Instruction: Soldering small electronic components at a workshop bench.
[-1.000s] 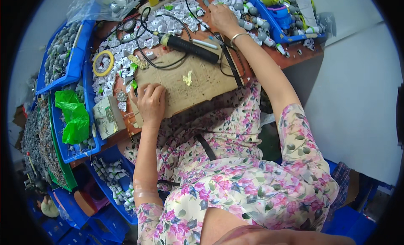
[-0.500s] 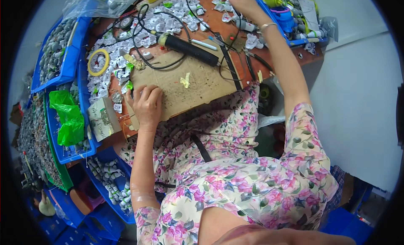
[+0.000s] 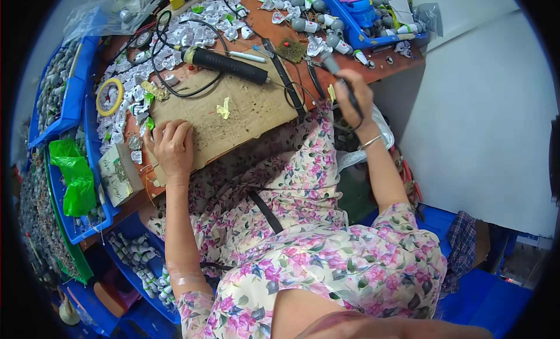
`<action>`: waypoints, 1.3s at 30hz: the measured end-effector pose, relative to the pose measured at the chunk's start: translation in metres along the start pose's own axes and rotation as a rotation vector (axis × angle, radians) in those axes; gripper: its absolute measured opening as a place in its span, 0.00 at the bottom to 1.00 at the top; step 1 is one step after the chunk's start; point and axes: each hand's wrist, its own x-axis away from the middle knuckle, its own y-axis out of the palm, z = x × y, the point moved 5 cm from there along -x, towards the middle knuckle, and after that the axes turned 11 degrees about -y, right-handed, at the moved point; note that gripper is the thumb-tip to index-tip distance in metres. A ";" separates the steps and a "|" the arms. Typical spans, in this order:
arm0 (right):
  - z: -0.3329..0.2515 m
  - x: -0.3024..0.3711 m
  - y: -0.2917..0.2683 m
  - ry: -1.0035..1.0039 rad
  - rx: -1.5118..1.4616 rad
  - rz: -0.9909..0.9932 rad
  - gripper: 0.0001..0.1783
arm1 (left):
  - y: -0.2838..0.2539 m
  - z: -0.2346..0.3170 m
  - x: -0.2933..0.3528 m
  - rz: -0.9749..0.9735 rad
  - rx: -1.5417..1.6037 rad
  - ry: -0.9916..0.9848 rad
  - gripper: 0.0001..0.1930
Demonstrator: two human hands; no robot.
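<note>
My left hand rests palm down on the left end of a brown cardboard sheet, fingers loosely bent and thumb apart, with nothing visible in it. Off the table's right front edge, my right hand is closed round a slim black-handled tool with a grey end; motion blurs it. A black cylindrical corded tool lies across the cardboard beside a white pen. A scrap of yellow tape sits in the middle of the sheet. Dark-handled pliers lie right of the cardboard.
White plastic parts cover the table's far left, near a yellow tape roll. Blue trays of parts stand left and far right. Grey-and-white toy pieces lie near the right tray. A loose black cord loops over the table.
My right hand has come back from the far right of the table toward me and now carries the black-handled tool. My left hand stays on the cardboard. The whole view has shifted slightly.
</note>
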 end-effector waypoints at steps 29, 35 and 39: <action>-0.020 0.005 0.009 -0.247 0.182 -0.434 0.15 | 0.004 -0.004 0.002 0.019 0.004 0.000 0.02; 0.013 0.041 0.029 0.426 -0.436 0.141 0.12 | 0.003 -0.001 0.000 0.022 0.012 -0.001 0.02; 0.026 0.054 0.042 0.531 -0.611 0.266 0.14 | 0.003 0.001 -0.001 0.022 0.010 0.010 0.02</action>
